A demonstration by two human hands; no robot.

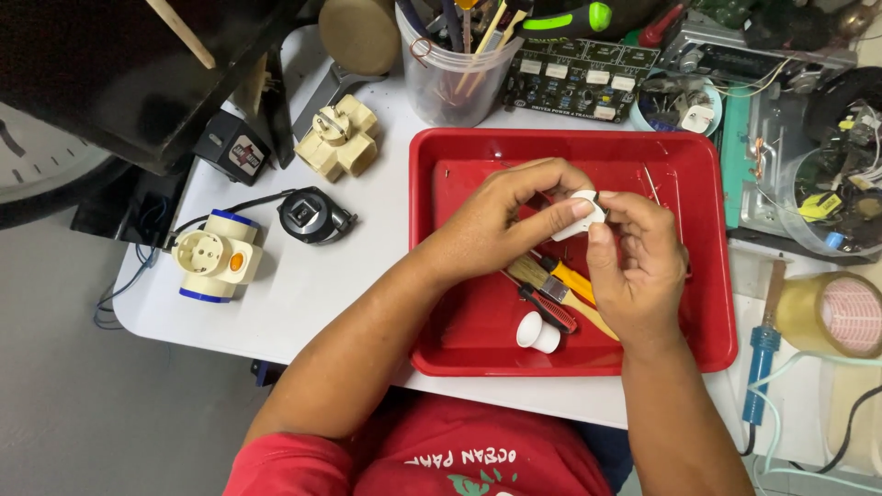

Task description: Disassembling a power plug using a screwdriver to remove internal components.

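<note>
Both my hands meet over a red plastic tray [707, 303] on a white table. My left hand [501, 220] and my right hand [634, 262] together pinch a small white plastic part [581, 211], held just above the tray. Under my hands lie a paintbrush with a yellow handle [542, 274] and a red-and-black handled tool [551, 310]. A small white plastic cap [537, 333] lies in the tray near its front edge. A thin metal rod [650, 184] rests at the tray's back right.
Left of the tray lie a white-and-blue socket adapter [216, 255], a black plug [312, 216] and a cream multi-way adapter [338, 136]. Behind stand a clear cup of tools [455, 78] and a circuit board [574, 78]. A blue soldering iron [761, 354] and tape roll [841, 317] sit right.
</note>
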